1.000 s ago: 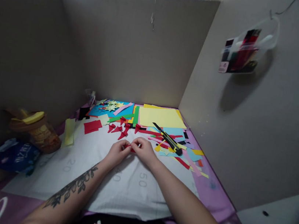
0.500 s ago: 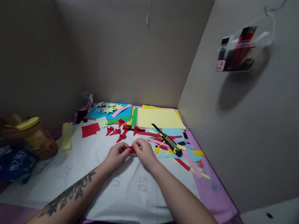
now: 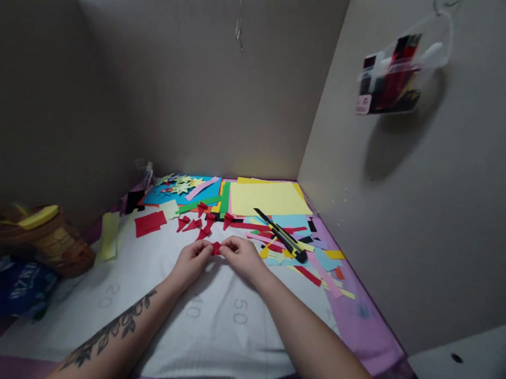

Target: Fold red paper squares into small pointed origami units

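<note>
Between my fingertips is a small piece of red paper [image 3: 216,248], partly hidden by the fingers. My left hand [image 3: 195,259] pinches its left side, and my right hand [image 3: 240,254] pinches its right side. Both hands are held over the white cloth [image 3: 213,341]. Just beyond them lie several small folded red paper pieces [image 3: 192,225]. Flat red paper rectangles [image 3: 150,224] rest to the left of these. A black and yellow utility knife [image 3: 280,235] lies on paper strips to the right of my right hand.
Yellow paper sheets [image 3: 270,199] lie at the back. Left of them, cut paper stars [image 3: 181,186] rest on a blue sheet [image 3: 205,198]. A brown cup with a yellow lid [image 3: 50,242] and a blue packet [image 3: 13,287] sit at the left. A clear bag [image 3: 393,77] hangs on the right partition.
The fingers have shifted on the red paper, which now shows a smaller, more pointed shape between them. The whole view has shifted slightly.
</note>
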Action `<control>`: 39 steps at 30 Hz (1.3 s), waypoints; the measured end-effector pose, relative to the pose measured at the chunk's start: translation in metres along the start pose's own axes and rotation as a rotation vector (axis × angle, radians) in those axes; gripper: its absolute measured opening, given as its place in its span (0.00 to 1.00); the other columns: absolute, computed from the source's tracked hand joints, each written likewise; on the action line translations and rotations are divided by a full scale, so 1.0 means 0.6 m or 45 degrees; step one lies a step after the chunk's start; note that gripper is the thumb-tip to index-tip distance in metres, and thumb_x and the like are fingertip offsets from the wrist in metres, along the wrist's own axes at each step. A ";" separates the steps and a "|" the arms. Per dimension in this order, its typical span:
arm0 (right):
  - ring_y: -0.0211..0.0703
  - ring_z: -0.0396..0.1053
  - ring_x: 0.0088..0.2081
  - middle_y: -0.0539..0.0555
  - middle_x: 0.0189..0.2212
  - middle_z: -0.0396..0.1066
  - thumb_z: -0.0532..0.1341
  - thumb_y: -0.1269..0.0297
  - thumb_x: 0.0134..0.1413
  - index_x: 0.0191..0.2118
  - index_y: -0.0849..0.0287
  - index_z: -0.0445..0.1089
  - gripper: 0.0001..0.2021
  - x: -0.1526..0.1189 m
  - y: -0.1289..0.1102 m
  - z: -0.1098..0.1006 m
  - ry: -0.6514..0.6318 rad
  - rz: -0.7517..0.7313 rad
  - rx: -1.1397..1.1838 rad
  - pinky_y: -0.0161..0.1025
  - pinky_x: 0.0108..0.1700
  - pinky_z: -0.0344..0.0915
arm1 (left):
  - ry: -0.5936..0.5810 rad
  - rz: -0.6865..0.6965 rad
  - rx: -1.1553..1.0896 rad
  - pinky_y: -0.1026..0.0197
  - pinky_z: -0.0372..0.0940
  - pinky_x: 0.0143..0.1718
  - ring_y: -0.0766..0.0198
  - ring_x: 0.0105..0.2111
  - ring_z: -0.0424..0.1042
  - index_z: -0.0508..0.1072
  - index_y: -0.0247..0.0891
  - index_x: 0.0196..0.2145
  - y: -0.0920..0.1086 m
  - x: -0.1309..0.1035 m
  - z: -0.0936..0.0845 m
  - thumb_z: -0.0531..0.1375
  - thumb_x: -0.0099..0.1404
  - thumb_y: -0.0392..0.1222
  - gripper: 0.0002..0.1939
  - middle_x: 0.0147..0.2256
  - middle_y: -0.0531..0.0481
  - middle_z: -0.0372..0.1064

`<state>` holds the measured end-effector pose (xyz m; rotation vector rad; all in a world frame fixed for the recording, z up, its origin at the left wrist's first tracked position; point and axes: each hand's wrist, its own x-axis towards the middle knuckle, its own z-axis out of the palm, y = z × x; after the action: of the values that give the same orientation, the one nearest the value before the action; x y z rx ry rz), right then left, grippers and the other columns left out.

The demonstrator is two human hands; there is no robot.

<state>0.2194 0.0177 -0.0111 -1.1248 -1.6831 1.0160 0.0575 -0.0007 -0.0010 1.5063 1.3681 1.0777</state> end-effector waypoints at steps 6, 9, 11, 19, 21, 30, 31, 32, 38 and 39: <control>0.34 0.60 0.25 0.46 0.21 0.64 0.56 0.67 0.47 0.23 0.61 0.66 0.07 0.000 -0.004 0.003 0.027 -0.035 -0.050 0.31 0.28 0.55 | -0.016 0.055 0.036 0.67 0.54 0.25 0.69 0.23 0.59 0.70 0.35 0.27 0.002 -0.004 0.002 0.57 0.57 0.50 0.14 0.22 0.55 0.63; 0.34 0.59 0.25 0.46 0.21 0.63 0.56 0.67 0.47 0.23 0.61 0.66 0.07 0.001 -0.004 0.003 0.004 -0.022 -0.013 0.31 0.28 0.54 | 0.041 0.069 0.014 0.68 0.53 0.24 0.70 0.22 0.58 0.68 0.35 0.25 0.000 -0.003 0.001 0.58 0.57 0.48 0.13 0.21 0.56 0.62; 0.34 0.59 0.25 0.46 0.20 0.63 0.56 0.66 0.47 0.23 0.61 0.66 0.07 0.002 -0.001 0.002 -0.009 0.006 -0.004 0.31 0.27 0.54 | 0.099 0.024 -0.038 0.68 0.51 0.22 0.71 0.20 0.56 0.66 0.36 0.24 0.000 0.000 -0.001 0.58 0.56 0.48 0.12 0.20 0.57 0.59; 0.34 0.57 0.23 0.46 0.19 0.61 0.56 0.64 0.47 0.23 0.61 0.65 0.07 0.006 0.009 -0.013 0.042 0.070 0.069 0.31 0.26 0.54 | 0.164 -0.083 -0.181 0.69 0.49 0.20 0.72 0.18 0.55 0.65 0.36 0.22 0.008 0.004 -0.024 0.58 0.53 0.46 0.10 0.19 0.58 0.60; 0.34 0.59 0.24 0.46 0.21 0.63 0.57 0.62 0.48 0.26 0.61 0.66 0.07 0.003 0.003 -0.013 0.038 0.027 0.153 0.32 0.27 0.56 | 0.022 -0.101 -0.189 0.69 0.48 0.20 0.72 0.17 0.54 0.66 0.36 0.22 0.009 0.000 -0.023 0.58 0.52 0.45 0.10 0.17 0.58 0.59; 0.34 0.65 0.21 0.48 0.23 0.69 0.58 0.69 0.43 0.34 0.61 0.68 0.08 -0.010 -0.012 0.005 -0.187 0.129 0.319 0.30 0.22 0.60 | -0.105 0.006 -0.094 0.68 0.52 0.23 0.70 0.20 0.57 0.67 0.35 0.24 0.009 -0.003 -0.013 0.60 0.54 0.49 0.13 0.20 0.56 0.60; 0.34 0.65 0.20 0.47 0.22 0.69 0.58 0.68 0.43 0.34 0.61 0.67 0.09 -0.009 -0.010 0.005 -0.167 0.159 0.336 0.30 0.21 0.60 | -0.044 0.005 -0.106 0.68 0.52 0.22 0.70 0.20 0.57 0.67 0.35 0.24 0.008 -0.001 -0.016 0.60 0.54 0.50 0.14 0.20 0.56 0.60; 0.34 0.64 0.18 0.47 0.20 0.68 0.58 0.67 0.43 0.34 0.61 0.67 0.08 -0.007 -0.007 0.005 -0.144 0.195 0.349 0.30 0.20 0.59 | 0.023 0.009 -0.117 0.68 0.52 0.22 0.70 0.20 0.56 0.67 0.35 0.24 0.008 0.000 -0.021 0.60 0.54 0.50 0.14 0.19 0.56 0.59; 0.36 0.65 0.20 0.47 0.18 0.67 0.59 0.64 0.42 0.28 0.60 0.66 0.06 0.059 0.019 0.014 0.122 0.247 0.249 0.30 0.21 0.57 | 0.411 -0.028 -0.217 0.68 0.51 0.22 0.72 0.20 0.55 0.66 0.36 0.24 -0.003 0.018 -0.071 0.60 0.54 0.51 0.15 0.21 0.57 0.60; 0.36 0.65 0.22 0.48 0.20 0.68 0.60 0.65 0.41 0.26 0.61 0.66 0.05 0.075 0.022 0.017 0.158 0.207 0.150 0.31 0.24 0.58 | 0.455 -0.061 -0.257 0.68 0.51 0.21 0.72 0.20 0.55 0.66 0.36 0.24 -0.006 0.022 -0.080 0.60 0.54 0.51 0.14 0.21 0.57 0.59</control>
<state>0.2025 0.0621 -0.0175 -1.2363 -1.4341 1.1082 0.0114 0.0136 0.0109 1.1669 1.4732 1.4585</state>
